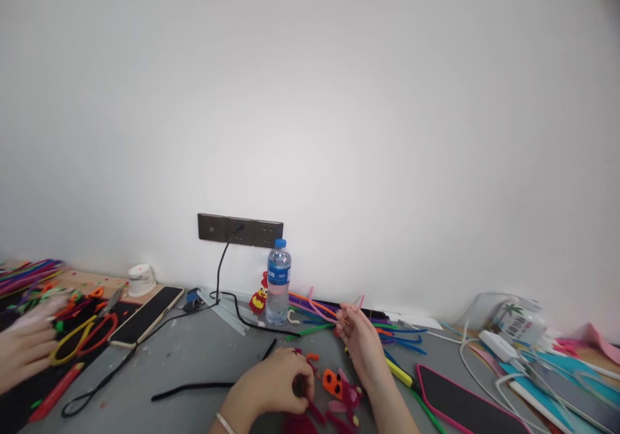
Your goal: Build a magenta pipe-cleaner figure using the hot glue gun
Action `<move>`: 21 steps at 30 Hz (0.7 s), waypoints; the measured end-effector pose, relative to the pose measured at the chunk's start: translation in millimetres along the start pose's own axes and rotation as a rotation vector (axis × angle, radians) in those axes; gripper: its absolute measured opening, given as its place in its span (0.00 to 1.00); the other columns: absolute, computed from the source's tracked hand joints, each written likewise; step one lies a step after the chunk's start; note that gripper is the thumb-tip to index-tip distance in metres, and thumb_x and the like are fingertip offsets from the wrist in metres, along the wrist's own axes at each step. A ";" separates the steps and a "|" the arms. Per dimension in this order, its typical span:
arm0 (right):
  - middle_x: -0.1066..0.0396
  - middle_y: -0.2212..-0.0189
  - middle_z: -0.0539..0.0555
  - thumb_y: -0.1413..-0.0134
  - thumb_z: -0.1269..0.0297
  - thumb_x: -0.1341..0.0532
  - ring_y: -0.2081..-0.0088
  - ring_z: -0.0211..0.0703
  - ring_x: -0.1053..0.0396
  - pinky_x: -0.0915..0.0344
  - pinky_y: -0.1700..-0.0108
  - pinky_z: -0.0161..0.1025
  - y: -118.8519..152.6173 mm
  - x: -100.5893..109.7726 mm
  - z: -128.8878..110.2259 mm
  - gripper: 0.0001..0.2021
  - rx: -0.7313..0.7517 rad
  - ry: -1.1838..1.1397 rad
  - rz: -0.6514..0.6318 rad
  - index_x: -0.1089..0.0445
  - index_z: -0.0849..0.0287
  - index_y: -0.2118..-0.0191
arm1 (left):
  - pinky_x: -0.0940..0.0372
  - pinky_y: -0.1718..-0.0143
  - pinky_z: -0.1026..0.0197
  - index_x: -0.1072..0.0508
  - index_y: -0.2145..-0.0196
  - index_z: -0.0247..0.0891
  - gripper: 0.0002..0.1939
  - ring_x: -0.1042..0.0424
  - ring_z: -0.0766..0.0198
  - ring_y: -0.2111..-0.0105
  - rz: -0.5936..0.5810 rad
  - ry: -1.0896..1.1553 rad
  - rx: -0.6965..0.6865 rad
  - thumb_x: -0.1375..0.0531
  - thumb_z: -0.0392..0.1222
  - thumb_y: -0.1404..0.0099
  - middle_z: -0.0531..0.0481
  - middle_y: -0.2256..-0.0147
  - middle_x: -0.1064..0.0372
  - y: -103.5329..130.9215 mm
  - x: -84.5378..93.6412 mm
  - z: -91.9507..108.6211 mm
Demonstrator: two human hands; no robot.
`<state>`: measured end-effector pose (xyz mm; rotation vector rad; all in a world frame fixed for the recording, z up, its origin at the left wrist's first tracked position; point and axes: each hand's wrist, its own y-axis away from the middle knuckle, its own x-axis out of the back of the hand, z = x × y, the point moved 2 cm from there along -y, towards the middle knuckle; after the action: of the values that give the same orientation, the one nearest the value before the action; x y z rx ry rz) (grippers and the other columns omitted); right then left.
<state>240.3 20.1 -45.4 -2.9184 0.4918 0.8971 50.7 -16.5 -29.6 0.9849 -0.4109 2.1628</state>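
My left hand (278,383), with a white band at the wrist, is curled low in the middle, fingertips bent down over dark red fuzzy pieces (299,423); what they grip is hidden. My right hand (357,337) is raised to its right, thumb and fingers closed on a bent pink pipe cleaner (320,309). An orange piece with black spots (332,383) lies between my hands, beside a magenta fuzzy figure (351,396). Behind them, several coloured pipe cleaners (407,338) lie near the wall. A black pipe cleaner (194,387) extends left of my left hand.
A water bottle (278,285) stands by a red and yellow figure (259,297). Left are a phone (148,316), scissors (84,338) and another person's hand (29,347). Right are a pink-edged phone (465,403), white cables (477,372) and a wrapped package (518,321).
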 end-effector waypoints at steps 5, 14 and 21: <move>0.28 0.80 0.47 0.69 0.58 0.27 0.79 0.37 0.34 0.37 0.75 0.34 -1.7 1.3 1.5 0.16 -0.004 -0.009 -0.002 0.26 0.58 0.71 | 0.36 0.64 0.64 0.22 0.72 0.42 0.09 0.27 0.60 0.67 -0.033 -0.023 0.013 0.37 0.31 0.52 0.54 0.71 0.23 -1.9 -3.3 1.3; 0.28 0.81 0.47 0.70 0.58 0.27 0.80 0.37 0.35 0.38 0.76 0.34 -1.3 3.6 7.3 0.15 0.006 -0.002 -0.031 0.26 0.58 0.73 | 0.37 0.56 0.54 0.23 0.60 0.43 0.16 0.30 0.49 0.57 0.100 -0.158 0.192 0.39 0.37 0.48 0.45 0.60 0.24 32.8 8.8 32.1; 0.29 0.80 0.45 0.70 0.57 0.27 0.79 0.36 0.35 0.37 0.75 0.33 -1.5 6.8 6.6 0.16 0.008 -0.043 0.006 0.26 0.57 0.72 | 0.37 0.54 0.55 0.25 0.64 0.46 0.11 0.28 0.49 0.56 0.444 -0.224 0.579 0.43 0.46 0.44 0.49 0.61 0.23 158.1 58.7 -10.6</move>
<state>242.6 20.5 -54.7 -2.8853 0.4996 0.9548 -95.3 -92.7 8.5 1.5836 -0.1017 2.6544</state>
